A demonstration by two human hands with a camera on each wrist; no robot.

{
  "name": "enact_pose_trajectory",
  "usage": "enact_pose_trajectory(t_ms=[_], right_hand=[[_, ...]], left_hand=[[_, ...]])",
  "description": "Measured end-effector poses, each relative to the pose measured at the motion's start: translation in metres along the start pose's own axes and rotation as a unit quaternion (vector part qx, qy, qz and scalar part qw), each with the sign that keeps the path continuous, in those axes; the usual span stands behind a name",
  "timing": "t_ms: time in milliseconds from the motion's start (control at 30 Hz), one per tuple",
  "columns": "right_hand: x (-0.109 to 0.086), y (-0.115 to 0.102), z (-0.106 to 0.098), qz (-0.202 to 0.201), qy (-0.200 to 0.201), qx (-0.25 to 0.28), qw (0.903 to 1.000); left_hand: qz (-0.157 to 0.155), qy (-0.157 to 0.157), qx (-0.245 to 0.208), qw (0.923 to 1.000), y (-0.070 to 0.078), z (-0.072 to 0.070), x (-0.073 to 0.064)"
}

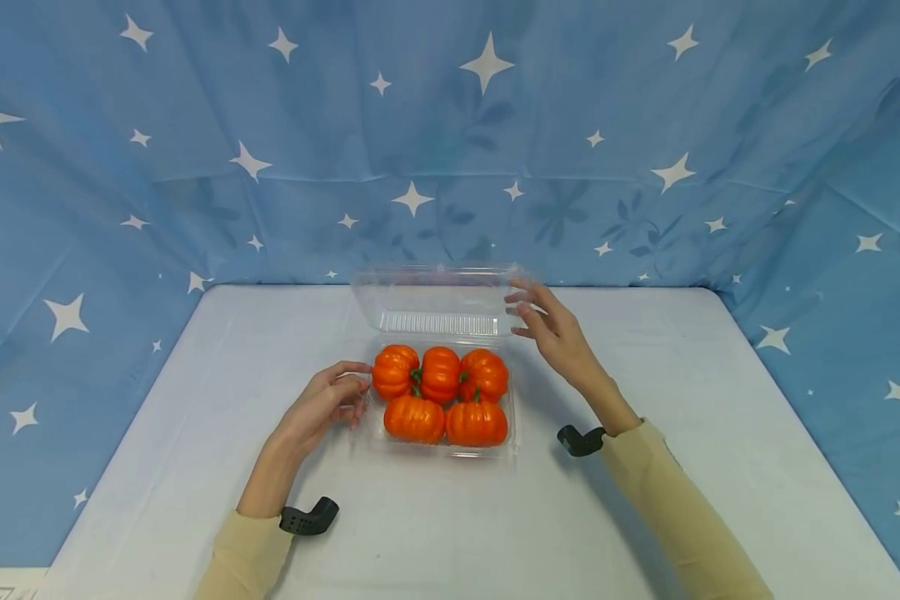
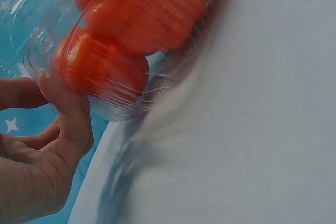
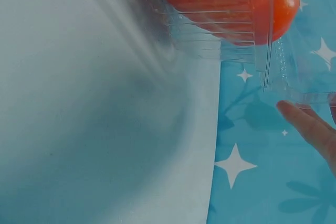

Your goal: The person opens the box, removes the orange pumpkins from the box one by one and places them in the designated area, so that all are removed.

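A clear plastic clamshell container [image 1: 441,451] sits mid-table, its base filled with several small orange pumpkins [image 1: 415,419], three behind and two in front. The hinged clear lid [image 1: 438,323] stands raised at the back, slightly blurred. At the container's left edge, my left hand [image 1: 322,408] pinches the rim between thumb and index finger; the left wrist view shows the thumb [image 2: 63,90] on the rim. My right hand [image 1: 558,333] is beside the lid's right edge, fingers spread. In the right wrist view one fingertip is just below the lid's edge; whether others touch it I cannot tell.
A white cloth-covered table [image 1: 435,525] lies under everything. Behind and at both sides hangs a blue curtain [image 1: 450,150] with white stars, meeting the table's back edge close behind the lid. Each wrist carries a black band device [image 1: 310,517].
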State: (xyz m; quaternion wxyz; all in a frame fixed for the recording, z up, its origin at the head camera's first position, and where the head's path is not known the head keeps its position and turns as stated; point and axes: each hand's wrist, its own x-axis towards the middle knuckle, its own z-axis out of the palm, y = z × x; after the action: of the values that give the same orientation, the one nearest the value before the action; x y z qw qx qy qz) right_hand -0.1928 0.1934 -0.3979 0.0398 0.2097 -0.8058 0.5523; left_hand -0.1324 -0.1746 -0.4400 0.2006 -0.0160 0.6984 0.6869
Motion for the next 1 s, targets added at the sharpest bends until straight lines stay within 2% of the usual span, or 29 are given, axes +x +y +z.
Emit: enact_pose_trajectory(t_ms=[367,567,800,1000], right_hand=[[0.003,0.002,0.004,0.032,-0.012,0.039,0.9986],[0.007,0.005,0.006,0.063,-0.017,0.041,0.997],[0.008,0.019,0.006,0.133,-0.048,0.065,0.9878],[0.008,0.031,0.007,0.155,-0.066,0.105,0.9801]], left_hand=[[-0.004,-0.006,0.005,1.0,0.0,-0.001,-0.001],[-0.009,-0.003,0.0,1.0,0.002,-0.002,-0.002],[-0.003,-0.008,-0.003,1.0,0.002,-0.002,-0.002],[0.004,-0.023,0.0,0.9997,0.001,-0.005,-0.001]])
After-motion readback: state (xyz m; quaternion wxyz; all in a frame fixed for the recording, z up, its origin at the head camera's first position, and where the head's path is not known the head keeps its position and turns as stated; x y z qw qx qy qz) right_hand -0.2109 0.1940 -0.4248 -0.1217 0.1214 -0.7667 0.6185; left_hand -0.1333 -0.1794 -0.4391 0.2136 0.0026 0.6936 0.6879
